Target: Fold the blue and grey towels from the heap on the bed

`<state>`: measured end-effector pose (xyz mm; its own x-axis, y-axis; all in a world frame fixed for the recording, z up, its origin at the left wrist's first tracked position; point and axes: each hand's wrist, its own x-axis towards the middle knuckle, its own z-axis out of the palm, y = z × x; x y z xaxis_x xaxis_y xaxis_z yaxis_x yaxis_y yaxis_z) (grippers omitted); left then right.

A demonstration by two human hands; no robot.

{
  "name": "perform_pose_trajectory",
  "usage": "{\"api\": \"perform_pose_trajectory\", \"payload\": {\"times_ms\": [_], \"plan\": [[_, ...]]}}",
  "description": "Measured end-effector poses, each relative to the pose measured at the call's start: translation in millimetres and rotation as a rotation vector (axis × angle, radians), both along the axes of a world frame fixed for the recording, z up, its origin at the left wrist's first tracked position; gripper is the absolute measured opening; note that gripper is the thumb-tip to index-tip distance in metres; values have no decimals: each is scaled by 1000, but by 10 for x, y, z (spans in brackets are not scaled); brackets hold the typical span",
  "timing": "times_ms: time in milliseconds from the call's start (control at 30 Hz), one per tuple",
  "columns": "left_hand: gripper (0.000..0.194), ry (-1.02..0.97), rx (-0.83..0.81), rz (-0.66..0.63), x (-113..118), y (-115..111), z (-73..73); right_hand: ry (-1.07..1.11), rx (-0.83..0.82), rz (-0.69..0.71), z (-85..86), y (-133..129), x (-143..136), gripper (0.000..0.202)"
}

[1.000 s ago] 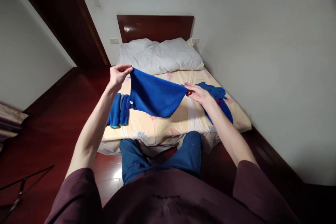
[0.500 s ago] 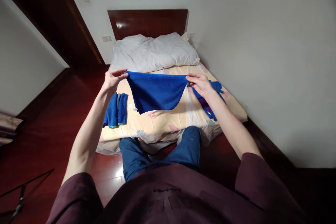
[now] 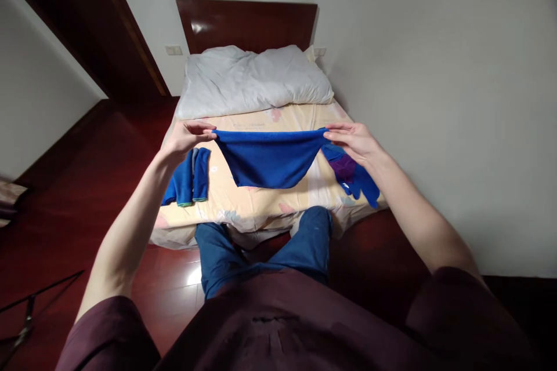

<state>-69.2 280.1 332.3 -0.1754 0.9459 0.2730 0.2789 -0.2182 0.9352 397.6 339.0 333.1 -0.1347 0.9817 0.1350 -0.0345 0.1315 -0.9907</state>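
Note:
A blue cloth (image 3: 270, 156), looking like a small towel, hangs stretched above the bed between my two hands. My left hand (image 3: 187, 138) pinches its upper left corner, and my right hand (image 3: 352, 138) pinches the upper right one. The top edge is nearly straight, and the lower part droops freely. Folded blue cloths (image 3: 187, 179) with green edging lie on the bed below my left hand, a grey piece among them. Under my right hand is a loose heap of blue cloths (image 3: 363, 182) with a purple cloth (image 3: 343, 168) in it, partly hidden by that hand.
The bed (image 3: 256, 208) has a pale yellow patterned sheet, and my legs stand against its near edge. A light grey quilt or pillow (image 3: 256, 81) lies before the dark wooden headboard (image 3: 248, 26). A thin black stand (image 3: 30, 307) is on the floor at lower left.
My hands have moved farther apart, pulling the cloth's top edge wider and tauter. The right hand has shifted right, and the camera view has tilted slightly down.

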Motion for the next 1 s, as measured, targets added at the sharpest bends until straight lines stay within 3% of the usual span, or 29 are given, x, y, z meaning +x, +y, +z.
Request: {"api": "perform_pose_trajectory", "payload": {"times_ms": [133,233,400,500,633,767,867,933,1000], "plan": [[47,16,-82,-45,-107,-9,-18,-32,-50,21,-16,45,37,48],[49,0,-124,-63,-204,93,-143,-59,-107,37,-122,189,-32,48],[49,-35,-187,-24,-303,487,-448,-78,-204,27,-409,681,-315,47],[47,-52,-176,23,-288,826,-551,-90,-207,-42,-562,1090,-549,47],[46,-15,-17,87,-288,1210,-576,-112,-11,-119,-713,1578,-762,47],[50,121,159,134,-383,1277,-640,-164,284,-112,-925,1769,-746,49],[45,272,183,178,-434,1045,-932,-240,357,-94,-1261,1608,-669,47],[40,355,140,217,-411,777,-1327,-298,318,-79,-1624,1350,-645,44],[38,394,35,248,-335,459,-1865,-350,224,-56,-2091,1005,-660,39]]}}
